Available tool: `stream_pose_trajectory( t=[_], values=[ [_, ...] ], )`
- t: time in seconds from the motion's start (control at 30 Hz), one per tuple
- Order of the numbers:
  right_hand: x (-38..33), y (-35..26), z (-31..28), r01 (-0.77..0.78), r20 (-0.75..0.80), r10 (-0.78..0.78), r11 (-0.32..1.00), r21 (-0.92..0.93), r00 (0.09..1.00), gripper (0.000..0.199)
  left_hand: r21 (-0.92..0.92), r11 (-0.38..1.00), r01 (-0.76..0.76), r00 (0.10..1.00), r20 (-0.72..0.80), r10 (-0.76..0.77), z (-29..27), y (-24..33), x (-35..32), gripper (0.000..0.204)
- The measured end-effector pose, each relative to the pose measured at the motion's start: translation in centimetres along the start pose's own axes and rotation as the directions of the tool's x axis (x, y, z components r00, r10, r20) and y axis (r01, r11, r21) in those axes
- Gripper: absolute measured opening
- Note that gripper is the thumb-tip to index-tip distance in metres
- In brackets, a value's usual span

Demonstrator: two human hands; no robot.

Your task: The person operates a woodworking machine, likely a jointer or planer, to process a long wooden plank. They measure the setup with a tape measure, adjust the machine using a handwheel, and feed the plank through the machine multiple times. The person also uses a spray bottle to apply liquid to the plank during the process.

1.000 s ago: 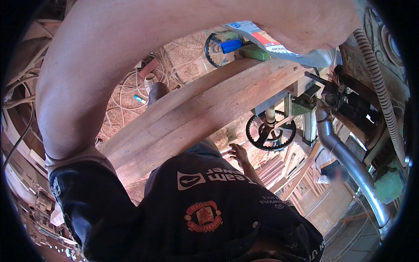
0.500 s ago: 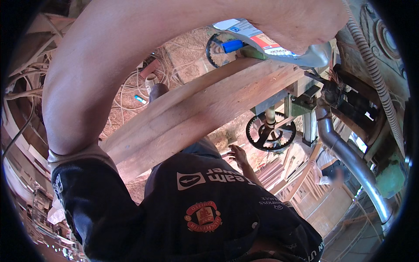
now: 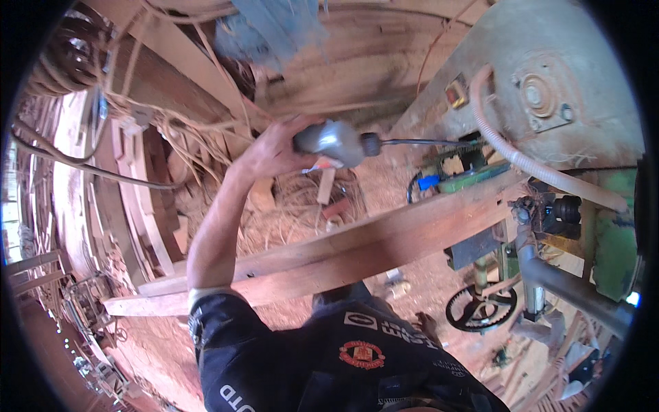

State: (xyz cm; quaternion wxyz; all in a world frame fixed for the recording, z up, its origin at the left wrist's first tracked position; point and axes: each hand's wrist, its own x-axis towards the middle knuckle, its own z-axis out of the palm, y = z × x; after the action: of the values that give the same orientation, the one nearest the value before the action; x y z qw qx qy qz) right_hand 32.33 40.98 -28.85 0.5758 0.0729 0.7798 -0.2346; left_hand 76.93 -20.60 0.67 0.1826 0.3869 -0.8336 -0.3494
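In the head view, my left arm (image 3: 221, 223) reaches up and far, and my left hand (image 3: 283, 145) curls its fingers round a grey bottle (image 3: 336, 143), tipped nearly level beyond the wooden beam (image 3: 384, 253), its thin nozzle (image 3: 422, 142) pointing right toward the machine (image 3: 580, 58). My right hand (image 3: 427, 325) hangs low, near right; I cannot tell its fingers' opening or hold.

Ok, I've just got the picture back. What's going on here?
The person's left hand grips a grey bottle tipped sideways, its long thin spout pointing at a large grey machine housing; whether the tip touches is unclear. The right hand is low beside the dark shirt, too small to read. A long curved wooden beam runs across the view, its right end at the machine, above a black handwheel.
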Motion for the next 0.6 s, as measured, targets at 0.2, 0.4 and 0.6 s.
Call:
stream_pose_trajectory(
  t=[0.2,0.4,0.6],
  values=[
    [2.4,-0.5,-1.1,0.018,0.007,-0.018,0.999,-0.034,1.000,0.038,0.233,0.875,0.424,0.811,-0.528,-0.253,0.2,-5.3,-3.9,0.065],
    [2.2,2.1,-1.9,0.017,-0.086,-0.014,0.999,0.031,0.996,0.033,0.136,0.858,0.495,0.809,-0.432,-0.399,6.0,-15.0,1.3,0.051],
    [0.1,10.0,-1.0,-0.051,-0.170,0.017,0.980,-0.195,0.985,0.035,0.003,0.879,0.477,0.692,-0.618,-0.374,12.6,-30.8,13.3,0.063]
  ],
)
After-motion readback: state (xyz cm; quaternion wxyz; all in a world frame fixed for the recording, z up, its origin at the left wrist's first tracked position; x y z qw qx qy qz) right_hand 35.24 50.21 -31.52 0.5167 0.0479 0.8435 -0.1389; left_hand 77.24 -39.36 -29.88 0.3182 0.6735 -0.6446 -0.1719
